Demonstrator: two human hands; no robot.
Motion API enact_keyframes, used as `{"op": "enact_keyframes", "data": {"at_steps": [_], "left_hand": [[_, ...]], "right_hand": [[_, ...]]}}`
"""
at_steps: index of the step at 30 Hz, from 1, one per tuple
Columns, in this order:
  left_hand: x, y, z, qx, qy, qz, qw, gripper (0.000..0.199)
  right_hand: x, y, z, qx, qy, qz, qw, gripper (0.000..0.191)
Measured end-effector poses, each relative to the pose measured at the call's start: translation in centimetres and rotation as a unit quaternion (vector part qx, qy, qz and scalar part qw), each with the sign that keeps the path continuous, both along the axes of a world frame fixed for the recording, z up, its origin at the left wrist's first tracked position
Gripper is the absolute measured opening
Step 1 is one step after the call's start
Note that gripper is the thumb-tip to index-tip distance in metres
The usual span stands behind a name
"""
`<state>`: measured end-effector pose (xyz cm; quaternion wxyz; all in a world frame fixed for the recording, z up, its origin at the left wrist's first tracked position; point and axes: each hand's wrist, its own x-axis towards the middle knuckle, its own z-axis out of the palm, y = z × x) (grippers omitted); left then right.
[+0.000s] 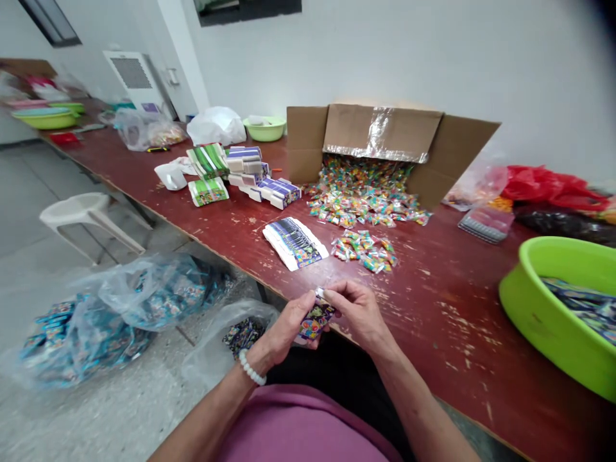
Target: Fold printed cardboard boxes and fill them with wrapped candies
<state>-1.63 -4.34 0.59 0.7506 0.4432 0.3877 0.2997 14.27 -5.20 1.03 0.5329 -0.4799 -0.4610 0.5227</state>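
Observation:
My left hand (pixel 287 326), with a white bead bracelet at the wrist, is closed around a small dark printed packet (pixel 315 322) with colourful pictures. The fingers of my right hand (pixel 360 313) pinch the packet's white top end. Both hands are at the table's front edge, above my lap. Just beyond them lies a fanned stack of flat printed packs (pixel 294 244). To its right is a small heap of candies in clear wrappers (pixel 366 250). A larger pile of wrapped candies (pixel 359 192) spills from an open cardboard box (pixel 382 131).
A green tub (pixel 534 308) holding dark packets stands at the right. Bundled green packs (pixel 208 192) and purple packs (pixel 274 191) lie farther left on the red table (pixel 433 289). Bags of blue packets (pixel 91 340) and a white stool (pixel 81 205) are on the floor.

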Motion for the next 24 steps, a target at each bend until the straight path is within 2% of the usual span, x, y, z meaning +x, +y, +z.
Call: {"op": "enact_keyframes", "data": {"at_steps": [5, 9, 12, 14, 16, 18, 19, 21, 22, 24], "left_hand": [[0.2, -0.3, -0.2, -0.039, -0.043, 0.02, 0.998, 0.06], [0.6, -0.5, -0.3, -0.072, -0.059, 0.02, 0.995, 0.06], [0.9, -0.1, -0.8, -0.074, -0.075, -0.014, 0.994, 0.058], [1.1, 0.2, -1.2, -0.085, -0.096, -0.021, 0.992, 0.055], [1.2, 0.3, -1.7, -0.089, -0.098, -0.013, 0.991, 0.048], [1.0, 0.0, -2.4, -0.09, -0.08, -0.025, 0.992, 0.041], [0.7, -0.3, -2.9, -0.093, -0.068, -0.038, 0.993, 0.038], [-0.2, -0.9, -4.0, -0.099, -0.035, -0.063, 0.992, 0.037], [-0.8, -1.1, -4.6, -0.093, -0.013, -0.071, 0.993, 0.037], [-2.4, -1.1, -5.7, -0.061, 0.047, -0.086, 0.993, 0.036]], "right_hand": [[0.2, -0.9, -0.8, 0.065, -0.062, 0.048, 0.995, 0.025], [-0.2, -1.7, -1.6, 0.171, -0.17, 0.004, 0.97, 0.013], [1.0, -0.7, -2.0, 0.196, -0.229, 0.002, 0.953, 0.012], [3.2, 0.8, -2.3, 0.177, -0.254, -0.007, 0.951, 0.017], [6.0, 2.9, -3.0, 0.134, -0.316, -0.08, 0.936, 0.021], [8.8, 5.0, -3.9, 0.065, -0.433, -0.183, 0.88, 0.026], [9.9, 5.9, -4.5, 0.019, -0.488, -0.208, 0.847, 0.029], [11.6, 7.1, -5.6, -0.053, -0.556, -0.217, 0.801, 0.034], [12.2, 7.4, -6.1, -0.074, -0.571, -0.21, 0.79, 0.034], [12.8, 7.6, -6.9, -0.082, -0.571, -0.199, 0.792, 0.03]]}}
